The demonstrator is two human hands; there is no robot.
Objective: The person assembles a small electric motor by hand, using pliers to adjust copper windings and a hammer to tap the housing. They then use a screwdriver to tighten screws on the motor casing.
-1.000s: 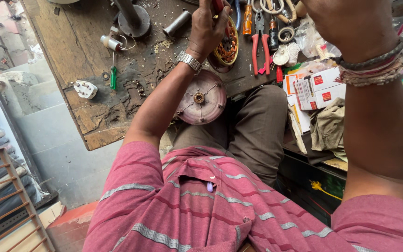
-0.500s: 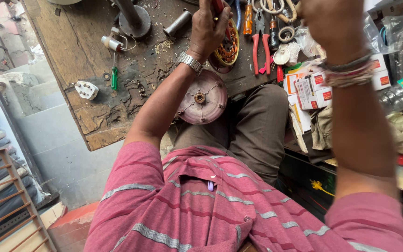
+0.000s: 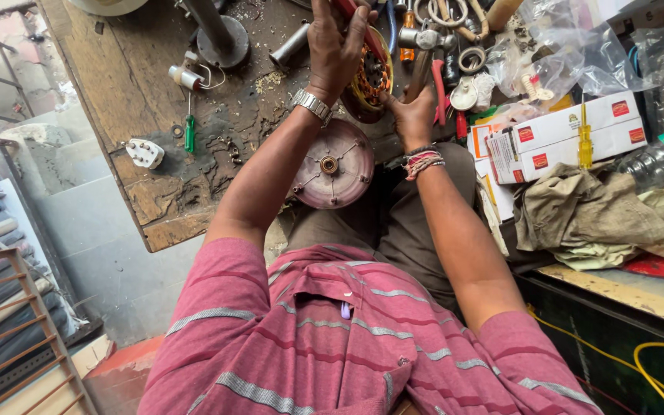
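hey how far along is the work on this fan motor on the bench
Done: the round pinkish motor cover is off and lies near the bench edge. In hand: the left hand and right hand both grip the copper-wound stator, with a red-handled tool held in the left hand. Left: the cover is not refitted; pliers and the green screwdriver lie loose.

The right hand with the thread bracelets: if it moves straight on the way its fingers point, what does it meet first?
Most likely the round copper-wound motor coil, which the right hand already seems to touch at its edge; depth is unclear. The left hand grips the same coil.
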